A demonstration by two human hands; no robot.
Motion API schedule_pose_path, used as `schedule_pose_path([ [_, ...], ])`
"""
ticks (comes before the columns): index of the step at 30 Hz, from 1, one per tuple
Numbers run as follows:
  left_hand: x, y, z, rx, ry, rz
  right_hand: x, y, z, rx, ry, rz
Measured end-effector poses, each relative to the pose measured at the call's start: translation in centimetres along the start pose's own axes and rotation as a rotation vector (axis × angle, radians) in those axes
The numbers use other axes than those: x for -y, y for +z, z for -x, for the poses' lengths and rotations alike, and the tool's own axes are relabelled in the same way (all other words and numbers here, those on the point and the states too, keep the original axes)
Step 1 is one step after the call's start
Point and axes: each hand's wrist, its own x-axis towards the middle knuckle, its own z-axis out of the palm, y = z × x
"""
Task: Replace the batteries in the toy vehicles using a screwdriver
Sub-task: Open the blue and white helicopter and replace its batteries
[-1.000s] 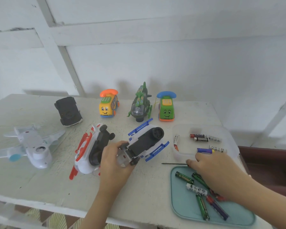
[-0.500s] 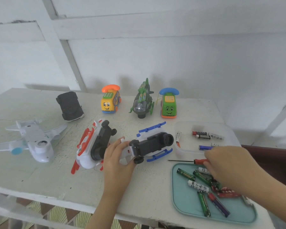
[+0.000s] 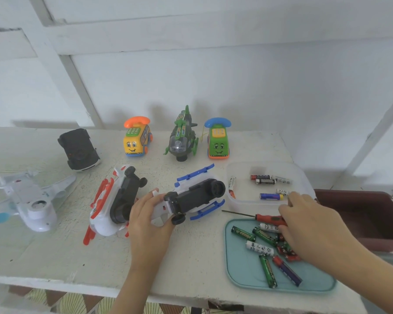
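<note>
A blue-and-white toy helicopter [image 3: 199, 194] lies belly-up on the table, its black underside facing me. My left hand [image 3: 149, 219] grips its white tail end. A red-handled screwdriver [image 3: 262, 217] lies along the far edge of the teal tray [image 3: 243, 271], shaft pointing left. My right hand [image 3: 309, 225] pinches the end of its handle, fingers curled over the batteries [image 3: 260, 247] in the tray. A clear tub [image 3: 236, 207] behind it holds several more batteries [image 3: 264, 180].
A red-and-white helicopter [image 3: 114, 203] lies upturned beside my left hand. A white plane [image 3: 30, 200], a black car [image 3: 78, 149], a yellow phone bus [image 3: 136, 140], a green helicopter [image 3: 182, 139] and a green phone bus [image 3: 218, 141] stand farther back. A dark box [image 3: 361, 214] sits right.
My right hand has slid to the right along the tray's far edge, uncovering the screwdriver's red handle. My left hand turned the blue-and-white helicopter flatter, nose pointing right.
</note>
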Motion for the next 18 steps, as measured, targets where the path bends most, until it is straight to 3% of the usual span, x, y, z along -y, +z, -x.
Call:
schedule_pose_path([
  [7,-0.4,-0.2,0.0,-0.01,0.073,-0.022,-0.2,-2.1,0.3,-0.003,-0.023,-0.192],
  [12,0.0,-0.1,0.1,0.013,0.096,-0.07,1.3,-4.3,-0.6,-0.233,-0.143,-0.628],
  [18,-0.6,-0.8,0.2,0.002,0.053,0.054,5.4,-6.3,-2.1,-0.47,-0.356,-0.938],
])
